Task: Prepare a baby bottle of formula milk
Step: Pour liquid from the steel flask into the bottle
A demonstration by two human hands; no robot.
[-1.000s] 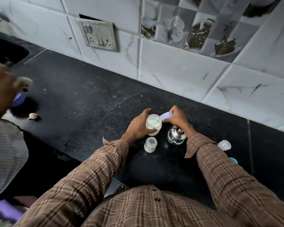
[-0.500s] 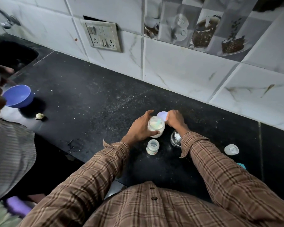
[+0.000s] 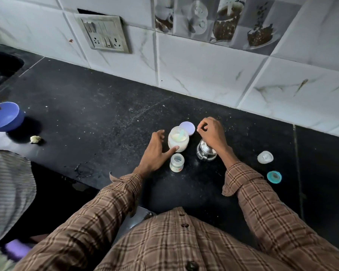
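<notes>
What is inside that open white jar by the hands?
The jar holds pale powder, with a light scoop standing in it. How deep the powder goes cannot be seen. Its lid lies just behind it, and the left hand touches the jar's side.

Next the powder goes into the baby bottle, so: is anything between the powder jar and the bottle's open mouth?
Nothing visible. The baby bottle stands open just in front of the powder jar, only the left hand beside them, thumb touching the jar.
</notes>
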